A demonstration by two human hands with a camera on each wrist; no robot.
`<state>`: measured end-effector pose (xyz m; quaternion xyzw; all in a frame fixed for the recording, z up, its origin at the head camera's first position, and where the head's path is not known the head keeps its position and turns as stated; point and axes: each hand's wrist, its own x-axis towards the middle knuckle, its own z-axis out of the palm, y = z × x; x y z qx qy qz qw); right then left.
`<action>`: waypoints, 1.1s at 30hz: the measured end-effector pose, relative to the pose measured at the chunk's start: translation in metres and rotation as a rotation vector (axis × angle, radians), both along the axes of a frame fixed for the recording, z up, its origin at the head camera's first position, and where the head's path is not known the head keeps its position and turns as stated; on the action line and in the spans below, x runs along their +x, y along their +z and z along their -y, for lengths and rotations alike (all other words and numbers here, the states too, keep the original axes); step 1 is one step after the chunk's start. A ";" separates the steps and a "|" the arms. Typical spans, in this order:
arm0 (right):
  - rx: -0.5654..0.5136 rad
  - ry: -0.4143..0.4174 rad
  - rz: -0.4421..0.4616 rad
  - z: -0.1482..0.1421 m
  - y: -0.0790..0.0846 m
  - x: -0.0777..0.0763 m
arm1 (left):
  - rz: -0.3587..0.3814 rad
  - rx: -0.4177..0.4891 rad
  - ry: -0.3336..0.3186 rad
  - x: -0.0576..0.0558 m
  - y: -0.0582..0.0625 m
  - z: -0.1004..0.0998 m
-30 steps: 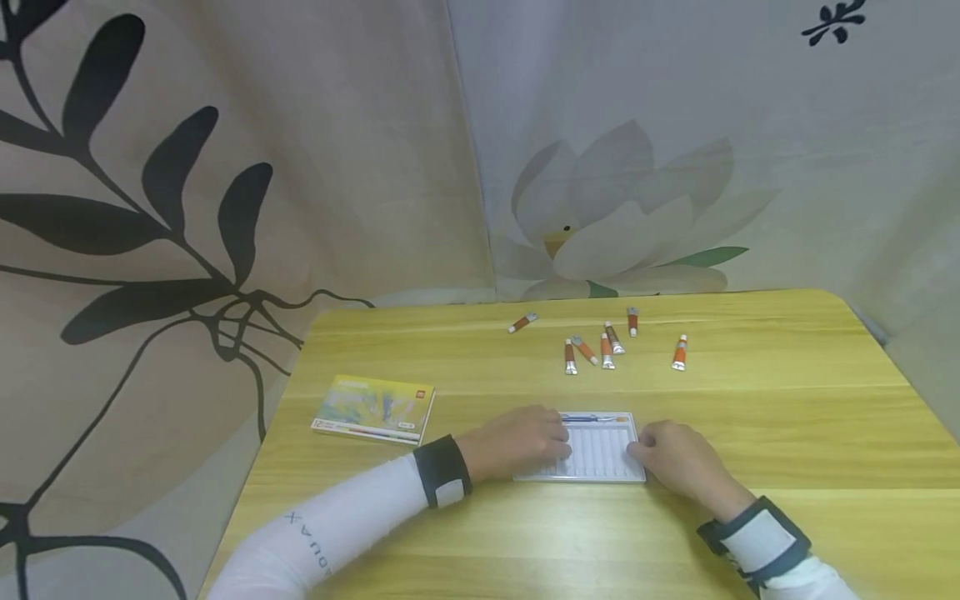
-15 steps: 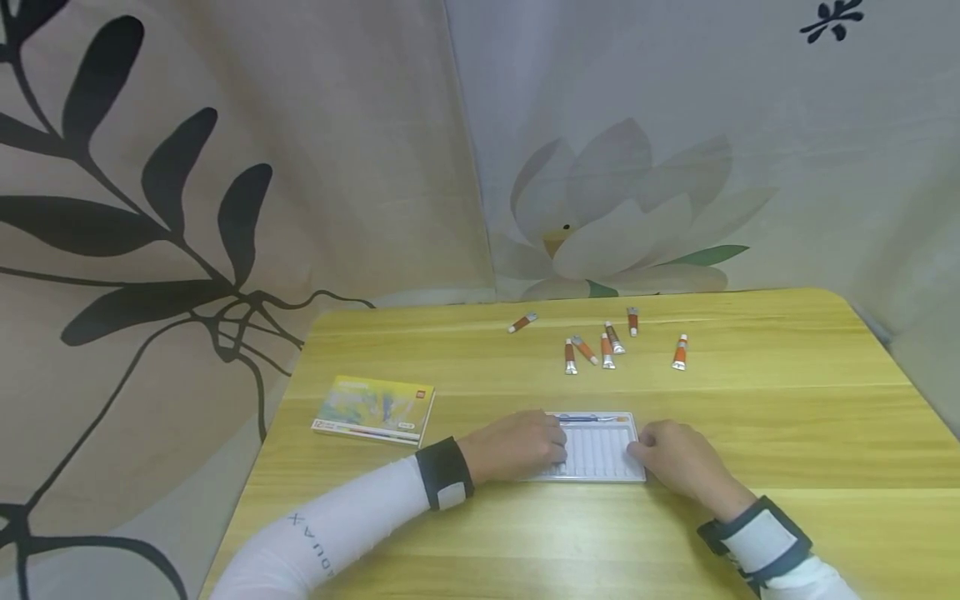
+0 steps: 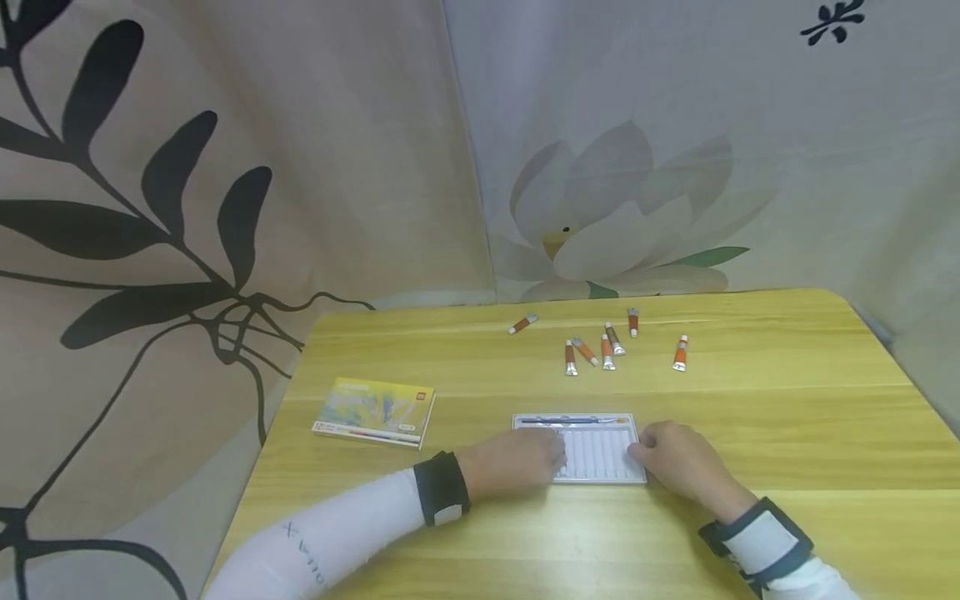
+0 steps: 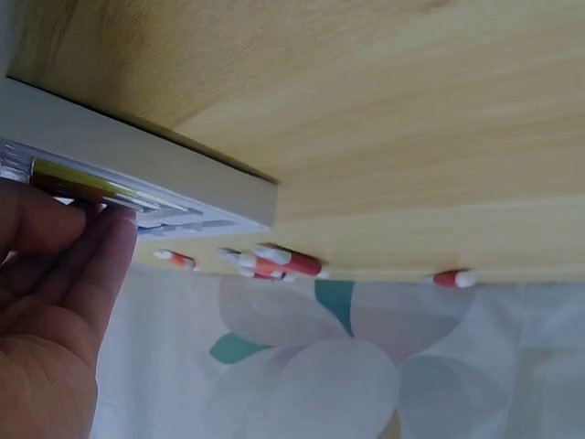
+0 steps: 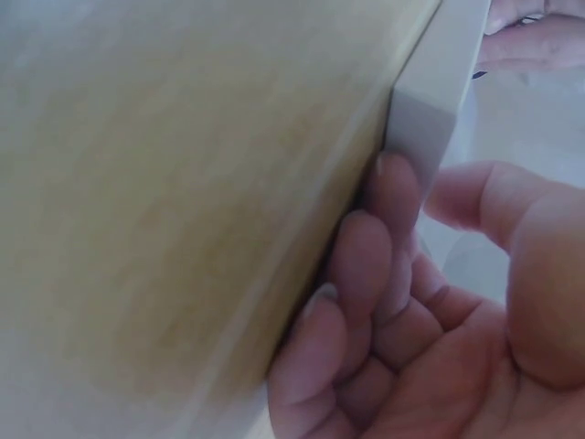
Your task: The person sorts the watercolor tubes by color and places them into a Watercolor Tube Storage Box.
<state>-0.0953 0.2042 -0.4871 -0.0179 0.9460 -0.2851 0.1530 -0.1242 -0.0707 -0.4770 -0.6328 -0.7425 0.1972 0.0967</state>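
A white plastic tray (image 3: 600,454) with narrow slots lies on the table, a thin paintbrush (image 3: 570,421) along its far side. My left hand (image 3: 516,460) reaches over the tray's left part and covers some slots. In the left wrist view, its thumb and fingertips pinch at a yellow-olive paint tube (image 4: 78,181) low in the tray; their contact is partly hidden. My right hand (image 3: 678,457) holds the tray's right edge. Seen from the right wrist, the thumb and curled fingers (image 5: 361,256) meet the tray's corner.
Several orange, red and brown paint tubes (image 3: 607,352) lie scattered toward the table's back, one orange tube (image 3: 680,353) apart at right. A yellow box (image 3: 375,410) sits at left. Behind the table (image 3: 787,400) hangs a patterned curtain (image 3: 375,167).
My left hand has moved a little toward the near edge of the tray, uncovering the paintbrush and the tray's far left corner. The right hand keeps its place.
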 end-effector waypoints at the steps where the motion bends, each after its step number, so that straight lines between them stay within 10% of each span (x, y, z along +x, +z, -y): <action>1: -0.001 0.000 0.000 0.000 0.000 0.000 | -0.025 -0.010 -0.009 0.002 -0.001 0.000; 9: 0.004 0.003 0.004 0.000 0.001 0.001 | -0.120 -0.091 -0.045 0.009 -0.004 0.000; 33: -0.059 0.052 -0.010 -0.010 0.005 -0.015 | 0.088 0.106 0.102 0.007 -0.005 0.000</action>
